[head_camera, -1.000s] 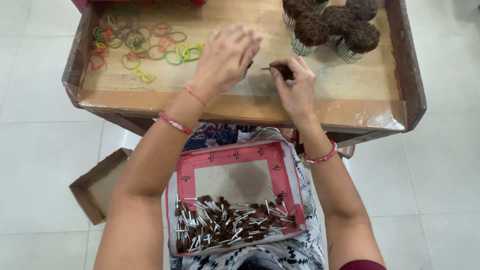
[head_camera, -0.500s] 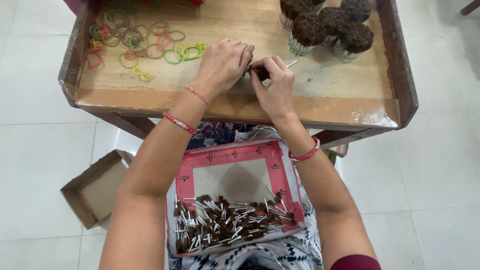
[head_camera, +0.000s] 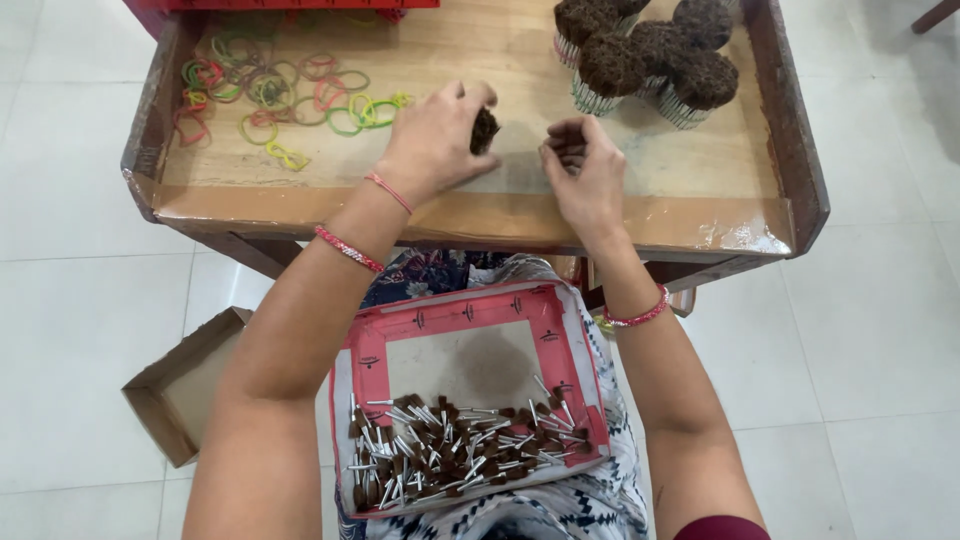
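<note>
Overhead, a wooden tray table (head_camera: 300, 205) stands on pale floor tiles, above a red-edged cardboard tray (head_camera: 372, 345) of brown-tipped pins on the person's lap. Left hand (head_camera: 435, 140) pinches a fuzzy brown bundle (head_camera: 485, 130); right hand (head_camera: 583, 170) curls loosely just beside, holding nothing discernible.

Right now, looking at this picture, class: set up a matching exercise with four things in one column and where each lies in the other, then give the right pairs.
Things:
1. rubber bands
2. tied bundles
3. loose sticks
4. cardboard box

Places:
A. on the floor tiles
B. far right of the wooden tray
C. in the red-edged tray on the lap
D. far left of the wooden tray

Pairs: 1-D, 2-B, 3-C, 4-A
</note>
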